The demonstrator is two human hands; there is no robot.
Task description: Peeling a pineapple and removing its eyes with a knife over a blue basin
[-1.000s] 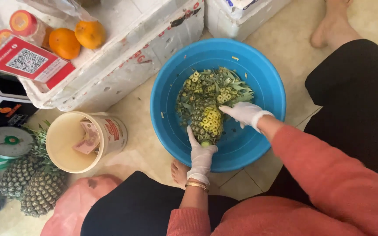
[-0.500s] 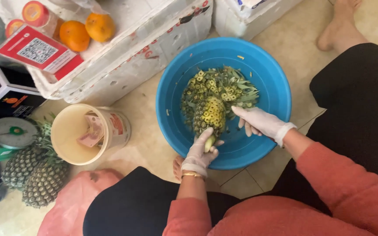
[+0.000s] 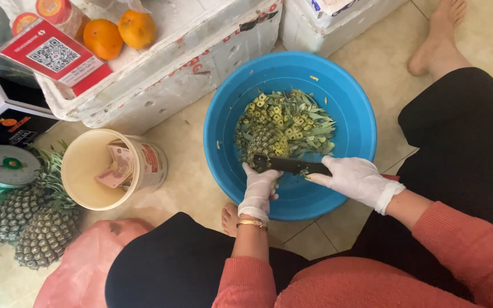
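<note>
The left hand [image 3: 259, 191] clamps the pineapple [image 3: 266, 145] over the blue basin [image 3: 349, 97]; the right hand [image 3: 355, 178] grips a dark knife [image 3: 289, 165]; wet gloves could likely slip, sending the blade towards the steadying fingers.

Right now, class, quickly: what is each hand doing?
Left hand: closed around the pineapple in the blue basin.
Right hand: closed on the knife, blade across the pineapple.
</note>
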